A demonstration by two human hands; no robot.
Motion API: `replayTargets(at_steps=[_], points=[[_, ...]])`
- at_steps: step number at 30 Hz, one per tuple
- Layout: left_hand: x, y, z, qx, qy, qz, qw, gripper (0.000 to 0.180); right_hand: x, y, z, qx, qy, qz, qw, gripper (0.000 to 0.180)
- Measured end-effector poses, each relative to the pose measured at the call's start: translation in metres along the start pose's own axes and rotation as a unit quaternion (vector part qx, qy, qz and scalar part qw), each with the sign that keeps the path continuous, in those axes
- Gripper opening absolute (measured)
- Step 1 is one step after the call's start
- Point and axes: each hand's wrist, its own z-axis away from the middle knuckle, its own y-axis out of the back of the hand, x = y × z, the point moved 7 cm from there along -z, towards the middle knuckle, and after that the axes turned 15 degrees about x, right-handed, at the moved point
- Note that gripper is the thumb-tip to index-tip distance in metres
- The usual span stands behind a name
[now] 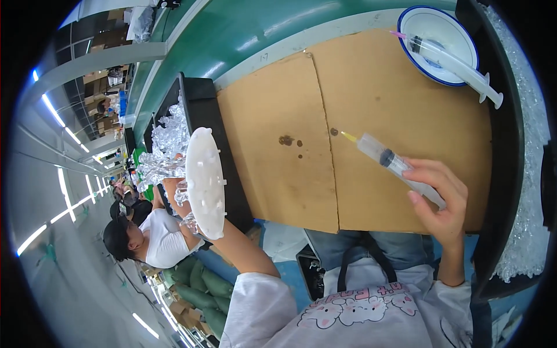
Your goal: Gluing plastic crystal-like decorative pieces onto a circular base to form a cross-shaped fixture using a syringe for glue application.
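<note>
In my right hand [438, 200] is a clear plastic syringe [369, 145] with a black plunger seal and a yellow tip, the fingers closed round its barrel. The tip slants up and left above the cardboard. My left forearm [243, 246] reaches out to the left. A white oval plate [206, 182] with small pegs stands on edge at the end of that arm, clear plastic pieces [181, 194] jutting from its far side. My left hand [172, 188] appears to hold this plate from behind; its fingers are mostly hidden by it.
Brown cardboard [383, 104] with dark wet spots covers the table. A blue-rimmed white bowl [409, 23] carries a second syringe [455, 66] with a pink tip. Black bins with clear pieces stand left [203, 90] and right [505, 191]. A person [165, 238] in white sits at left.
</note>
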Motion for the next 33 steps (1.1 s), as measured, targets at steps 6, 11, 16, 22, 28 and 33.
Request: replayTargets(at_steps=[6,11,16,22,28,33], points=[[0.026,-0.034,0.002,0.131,-0.033,-0.182,0.974,0.046,0.006,0.004,0.003,-0.006,-0.006,0.025,1.000,0.025],[0.066,-0.074,0.028,0.247,-0.065,-0.330,0.909,0.037,0.004,0.005,0.001,-0.010,0.000,0.022,1.000,0.025],[0.105,-0.203,0.037,0.094,-0.169,0.113,0.975,0.030,0.004,0.002,0.001,-0.019,0.013,0.026,0.999,0.024],[0.057,-0.183,0.035,0.207,0.059,0.131,0.968,0.027,0.005,0.002,0.001,-0.013,0.006,0.021,1.000,0.025],[0.055,-0.093,0.011,0.125,0.141,0.129,0.974,0.027,0.006,0.003,0.001,-0.016,0.011,0.025,1.000,0.028],[0.097,-0.102,0.021,0.123,0.152,0.123,0.973,0.027,0.004,-0.004,0.000,0.005,0.025,0.016,1.000,0.030]])
